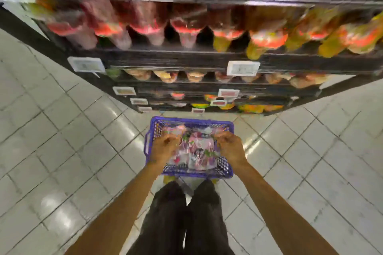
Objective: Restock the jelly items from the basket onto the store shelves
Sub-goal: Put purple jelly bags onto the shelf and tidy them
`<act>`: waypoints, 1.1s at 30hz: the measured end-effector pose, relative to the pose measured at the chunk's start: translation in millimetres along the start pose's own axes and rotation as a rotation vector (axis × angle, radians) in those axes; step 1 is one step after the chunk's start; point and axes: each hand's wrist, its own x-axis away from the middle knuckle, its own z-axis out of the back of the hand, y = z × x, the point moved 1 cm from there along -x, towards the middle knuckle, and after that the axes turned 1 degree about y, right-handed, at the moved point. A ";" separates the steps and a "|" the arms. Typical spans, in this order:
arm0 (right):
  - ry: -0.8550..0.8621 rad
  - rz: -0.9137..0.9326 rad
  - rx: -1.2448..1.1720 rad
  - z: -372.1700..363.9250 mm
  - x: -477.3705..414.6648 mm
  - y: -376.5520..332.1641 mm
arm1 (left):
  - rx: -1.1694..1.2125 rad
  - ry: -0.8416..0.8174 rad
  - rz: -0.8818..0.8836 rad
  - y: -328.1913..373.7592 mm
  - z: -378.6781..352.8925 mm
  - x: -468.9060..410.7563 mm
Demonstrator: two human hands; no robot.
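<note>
The restocking seems to be at an early or middle stage, as far as one can judge: the purple basket [147, 143] stands on the tiled floor [62, 130] directly in front of the person's feet and just before the bottom of the shelves [165, 56], and it looks well filled with jelly packs [196, 159] in clear wrapping, pink, white and a little green inside. The shelves already carry rows of colourful bags [186, 25], red, yellow and green, with white price tags [243, 68] on the shelf edges. This part of the picture is very blurred, so I cannot tell which row has a gap or where the packs from the basket belong. What is left, in my judgement, is most of the work: to lift the packs out and place them on the right row. Both arms reach down into the basket. The left hand [164, 147] is over the left side of the pile and the right hand [229, 147] over the right side, well apart from each other. The fingers [170, 137] of the left hand are curled inward and appear to pinch the wrapping of the top jelly pack [195, 145] near its upper left corner; the fingers [221, 137] of the right hand are curled in the same way at the upper right corner. So both hands grasp this one pack between them, which lies inside the basket, on top of the others, not yet raised above the rim as far as I can see.
</note>
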 end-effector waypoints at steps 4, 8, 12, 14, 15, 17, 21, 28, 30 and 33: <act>-0.104 -0.104 0.170 -37.5 -49.1 86.8 | -0.022 0.010 0.175 -94.0 -3.7 -60.9; -0.147 -0.162 0.309 -67.5 -95.1 175.1 | -0.042 0.019 0.317 -178.6 -19.6 -120.4; -0.154 -0.236 0.425 -89.1 -140.1 250.2 | -0.138 -0.047 0.369 -248.9 -52.6 -173.0; -0.148 -0.278 0.435 -98.2 -164.4 280.4 | -0.226 -0.092 0.366 -275.3 -73.1 -195.3; -0.156 -0.304 0.434 -103.6 -174.7 291.2 | -0.277 -0.117 0.362 -284.6 -83.9 -206.3; -0.166 -0.349 0.467 -110.5 -194.8 314.5 | -0.383 -0.184 0.351 -300.2 -104.7 -226.9; -0.029 -0.446 0.400 -115.9 -228.4 364.6 | -0.393 -0.230 0.409 -324.4 -143.0 -256.4; -0.083 -0.422 0.423 -112.2 -243.8 400.4 | -0.255 -0.066 0.403 -346.1 -173.0 -270.1; -0.135 -0.406 0.391 -106.8 -238.2 402.3 | -0.325 -0.127 0.428 -344.0 -170.3 -269.9; -0.130 -0.404 0.260 -95.3 -222.2 386.7 | -0.330 -0.219 0.375 -335.2 -164.5 -267.4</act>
